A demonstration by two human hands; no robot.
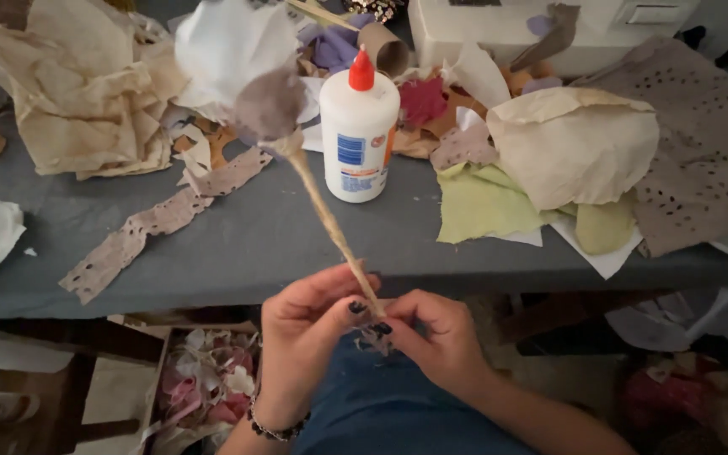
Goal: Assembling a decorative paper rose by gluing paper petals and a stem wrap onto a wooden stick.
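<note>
I hold a paper flower on a thin twine-wrapped stem (pixel 330 221), tilted up and to the left. Its white and mauve paper bloom (pixel 242 67) is blurred at the top of the view. My left hand (pixel 305 333) pinches the stem's lower end from the left. My right hand (pixel 436 337) pinches the same end from the right, with a scrap of mauve paper (pixel 374 339) at its fingertips. Both hands sit just in front of the grey table's edge (pixel 238 291), above my lap.
A white glue bottle (pixel 358 131) with a red cap stands mid-table. Around it lie crumpled tan paper (pixel 86 84), a perforated mauve strip (pixel 141 227), green and cream sheets (pixel 532 168), a cardboard tube (pixel 385 46) and a white sewing machine (pixel 549 29). A box of paper scraps (pixel 204 383) sits on the floor.
</note>
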